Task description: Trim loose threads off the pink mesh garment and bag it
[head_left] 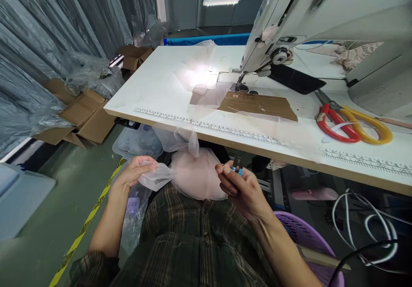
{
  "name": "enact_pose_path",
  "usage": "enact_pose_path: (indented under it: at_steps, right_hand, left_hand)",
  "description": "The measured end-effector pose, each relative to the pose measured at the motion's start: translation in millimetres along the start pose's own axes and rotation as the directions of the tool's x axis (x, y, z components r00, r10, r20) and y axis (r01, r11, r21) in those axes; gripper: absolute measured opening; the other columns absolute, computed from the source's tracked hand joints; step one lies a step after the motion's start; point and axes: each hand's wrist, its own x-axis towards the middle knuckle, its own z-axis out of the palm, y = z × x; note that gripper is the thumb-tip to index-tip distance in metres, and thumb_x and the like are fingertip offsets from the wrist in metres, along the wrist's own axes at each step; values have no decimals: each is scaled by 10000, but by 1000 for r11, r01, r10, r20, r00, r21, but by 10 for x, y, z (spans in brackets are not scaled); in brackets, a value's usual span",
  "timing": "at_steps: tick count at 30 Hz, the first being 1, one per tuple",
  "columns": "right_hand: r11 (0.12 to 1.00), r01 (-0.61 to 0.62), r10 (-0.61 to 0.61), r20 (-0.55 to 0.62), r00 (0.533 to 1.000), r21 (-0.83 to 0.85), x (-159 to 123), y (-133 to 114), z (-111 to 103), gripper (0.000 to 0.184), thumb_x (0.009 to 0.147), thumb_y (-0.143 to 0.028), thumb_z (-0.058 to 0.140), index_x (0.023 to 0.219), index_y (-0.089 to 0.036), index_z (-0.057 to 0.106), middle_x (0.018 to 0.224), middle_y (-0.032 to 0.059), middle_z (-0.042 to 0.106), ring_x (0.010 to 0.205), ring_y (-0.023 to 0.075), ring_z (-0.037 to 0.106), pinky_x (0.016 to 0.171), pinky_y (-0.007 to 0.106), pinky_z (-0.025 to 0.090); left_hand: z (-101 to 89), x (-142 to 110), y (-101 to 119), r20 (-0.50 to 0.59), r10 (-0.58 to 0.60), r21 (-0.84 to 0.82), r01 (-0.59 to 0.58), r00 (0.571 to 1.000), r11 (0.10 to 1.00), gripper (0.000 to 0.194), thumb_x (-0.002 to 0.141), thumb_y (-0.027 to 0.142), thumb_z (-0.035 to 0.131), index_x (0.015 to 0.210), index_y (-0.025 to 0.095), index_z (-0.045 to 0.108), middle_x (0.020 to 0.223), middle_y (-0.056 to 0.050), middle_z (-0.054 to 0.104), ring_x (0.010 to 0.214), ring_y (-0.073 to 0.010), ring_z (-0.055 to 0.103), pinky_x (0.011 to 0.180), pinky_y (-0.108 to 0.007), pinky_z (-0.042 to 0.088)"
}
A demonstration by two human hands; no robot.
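Observation:
My left hand (pixel 137 171) pinches a gathered end of sheer white fabric (pixel 161 175) in front of my lap. The same light cloth spreads into a pale pink bunch (pixel 196 173) below the table edge. On the right, my right hand (pixel 240 188) is closed around small thread snips (pixel 237 170) with blue parts on them; the dark blades point up. The snips are apart from the left hand's end of the cloth. More sheer fabric hangs over the table edge.
A white sewing machine (pixel 277 25) stands on the white table (pixel 144 89), its needle above a brown cardboard strip (pixel 257 105). Red and yellow-handled scissors (pixel 341 126) lie at right. A purple basket (pixel 299 227) and cables are below. Cardboard boxes (pixel 86 111) sit left.

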Motion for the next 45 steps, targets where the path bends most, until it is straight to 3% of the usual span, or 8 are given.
enact_pose_path:
  at_steps: [5, 10, 13, 19, 28, 34, 41, 45]
  right_hand:
    - [896, 44, 15, 130, 991, -442, 167, 170, 105, 365, 651, -492, 766, 731, -178, 597, 633, -24, 492, 540, 98, 404, 505, 239, 348]
    - [887, 119, 40, 332, 942, -446, 337, 263, 238, 437, 696, -569, 682, 897, -180, 684, 861, 46, 635, 782, 172, 552, 704, 288, 435]
    - [908, 24, 150, 379, 913, -418, 338, 283, 325, 485, 678, -592, 696, 915, -169, 679, 709, 10, 605, 661, 142, 523, 610, 262, 411]
    - [913, -20, 127, 239, 963, -407, 325, 322, 346, 508, 626, -660, 693, 629, -165, 579, 535, -51, 432, 509, 81, 341, 488, 237, 282]
    - [938, -101, 185, 230, 955, -333, 248, 204, 41, 500, 709, -646, 653, 753, -153, 582, 493, -84, 326, 453, 64, 244, 447, 237, 161]
    - [982, 88, -64, 145, 987, -168, 241, 334, 293, 481, 791, -654, 564, 878, -184, 514, 532, -79, 349, 464, 81, 260, 450, 236, 185]
    - [887, 148, -7, 308, 951, -437, -108, 96, 215, 400, 875, -558, 508, 703, -199, 459, 644, -20, 428, 541, 103, 352, 508, 243, 319]
    - [757, 216, -127, 185, 974, -616, 33, -47, 113, 323, 710, -447, 738, 827, -202, 561, 747, 7, 489, 652, 138, 434, 571, 246, 386]
  left_hand:
    - [69, -43, 35, 85, 29, 36, -32, 996, 999, 384, 562, 440, 835, 708, 118, 686, 571, -15, 642, 454, -83, 521, 437, -168, 382]
    - [91, -92, 74, 120, 57, 28, -61, 991, 998, 355, 571, 409, 835, 703, 116, 683, 556, -8, 628, 449, -77, 506, 434, -167, 354]
    - [92, -86, 70, 124, 51, 37, -56, 991, 998, 360, 573, 416, 832, 705, 117, 680, 560, -2, 619, 449, -74, 500, 434, -169, 349]
    - [99, -46, 60, 138, 60, 76, -71, 989, 995, 349, 614, 421, 811, 725, 117, 681, 586, -13, 629, 467, -75, 505, 440, -169, 354]
    - [65, -15, 79, 151, 61, 37, -67, 987, 997, 325, 629, 402, 812, 734, 122, 686, 595, -6, 642, 471, -73, 515, 440, -166, 347]
    - [243, 8, 138, 134, 83, 161, -105, 987, 981, 338, 641, 415, 797, 758, 115, 695, 588, -2, 629, 477, -77, 497, 446, -172, 330]
    - [21, 160, 152, -152, 179, 118, -162, 972, 980, 436, 618, 471, 794, 818, 101, 678, 616, -15, 639, 425, -71, 467, 419, -180, 315]
    - [-1, 104, 243, -7, 182, 93, -181, 983, 979, 409, 617, 462, 803, 788, 109, 686, 596, -11, 634, 448, -69, 484, 433, -171, 333]
